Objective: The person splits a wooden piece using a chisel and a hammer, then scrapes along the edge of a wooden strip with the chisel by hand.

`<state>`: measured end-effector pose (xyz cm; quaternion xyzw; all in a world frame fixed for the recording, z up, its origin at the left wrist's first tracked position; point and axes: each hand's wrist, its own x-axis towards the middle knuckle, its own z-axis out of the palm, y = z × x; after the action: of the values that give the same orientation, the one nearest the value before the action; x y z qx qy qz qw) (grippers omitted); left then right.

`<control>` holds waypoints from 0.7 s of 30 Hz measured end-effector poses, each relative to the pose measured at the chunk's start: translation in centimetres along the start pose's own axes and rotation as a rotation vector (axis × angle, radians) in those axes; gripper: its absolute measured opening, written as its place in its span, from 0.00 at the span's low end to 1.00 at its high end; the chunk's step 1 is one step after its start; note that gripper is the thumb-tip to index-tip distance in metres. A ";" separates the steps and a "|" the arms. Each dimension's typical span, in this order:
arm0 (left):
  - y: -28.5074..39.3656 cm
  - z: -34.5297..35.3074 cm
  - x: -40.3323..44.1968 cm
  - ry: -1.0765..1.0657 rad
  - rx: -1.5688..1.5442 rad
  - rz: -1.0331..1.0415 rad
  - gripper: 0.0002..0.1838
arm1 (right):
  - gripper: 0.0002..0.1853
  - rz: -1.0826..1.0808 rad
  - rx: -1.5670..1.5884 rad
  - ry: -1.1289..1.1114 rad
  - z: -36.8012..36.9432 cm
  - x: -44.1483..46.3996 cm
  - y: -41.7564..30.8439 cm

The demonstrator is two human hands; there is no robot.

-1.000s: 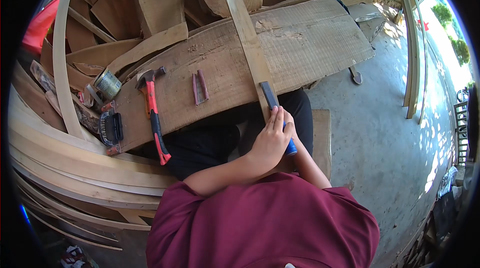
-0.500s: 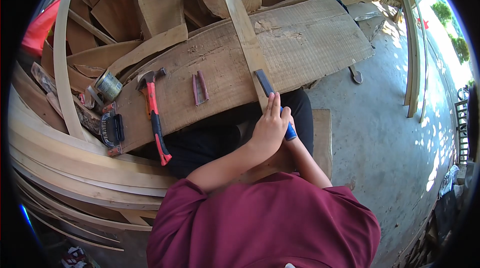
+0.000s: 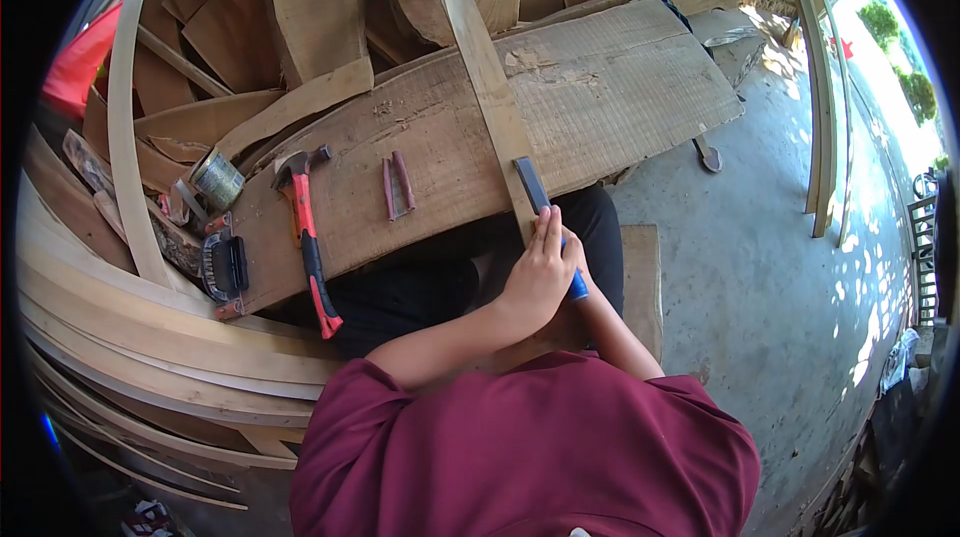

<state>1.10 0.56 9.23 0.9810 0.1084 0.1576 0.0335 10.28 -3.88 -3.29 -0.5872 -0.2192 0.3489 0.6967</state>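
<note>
A flat-bladed chisel (image 3: 531,183) with a blue handle lies along a narrow wooden strip (image 3: 487,72), its blade flat against the wood near the strip's close end. My left hand (image 3: 541,272) is closed over the chisel, its long fingers together and pressing on the blade just above the handle. Beneath it, my right hand (image 3: 582,259) wraps the blue handle, and the left hand hides much of it. The strip slants across a broad, rough plank (image 3: 445,167) in front of my lap, its far end reaching past the plank's back edge.
On the plank lie a red-and-black claw hammer (image 3: 308,242), a reddish U-shaped piece (image 3: 397,187) and a black-backed brush (image 3: 226,265). A tin can (image 3: 216,180) stands at left. Curved boards (image 3: 180,337) are stacked at left; concrete floor (image 3: 730,267) extends right.
Both hands and the chisel have slid a little toward me along the wooden strip. The view has shifted slightly; the hammer and the other things on the plank stay put.
</note>
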 end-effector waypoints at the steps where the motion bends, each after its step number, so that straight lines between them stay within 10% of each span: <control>1: -0.2 -0.2 0.0 0.002 0.001 0.000 0.21 | 0.12 -0.002 -0.001 -0.001 0.0 0.1 0.0; 5: -1.4 -1.5 1.6 0.029 -0.222 -0.035 0.19 | 0.09 -0.172 -0.379 -0.009 -0.3 -0.2 0.4; 7: -2.2 -1.6 2.9 0.028 -0.214 -0.140 0.16 | 0.07 0.156 0.510 -0.022 1.2 -1.0 -2.0; 11: -0.4 -1.2 1.5 0.020 -0.217 -0.132 0.16 | 0.08 -0.107 -0.347 -0.038 -0.1 -0.3 -0.3; 13: 0.4 -0.5 -0.3 0.016 -0.119 -0.028 0.17 | 0.11 -0.008 0.017 -0.026 0.6 -0.8 -2.0; 21: -4.0 -0.1 4.9 0.158 -0.277 -0.151 0.11 | 0.15 0.037 -0.419 0.004 0.5 0.0 -2.2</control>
<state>4.80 5.51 10.38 0.9407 0.1612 0.2446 0.1713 10.38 -3.71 -0.99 -0.7238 -0.2746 0.3074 0.5533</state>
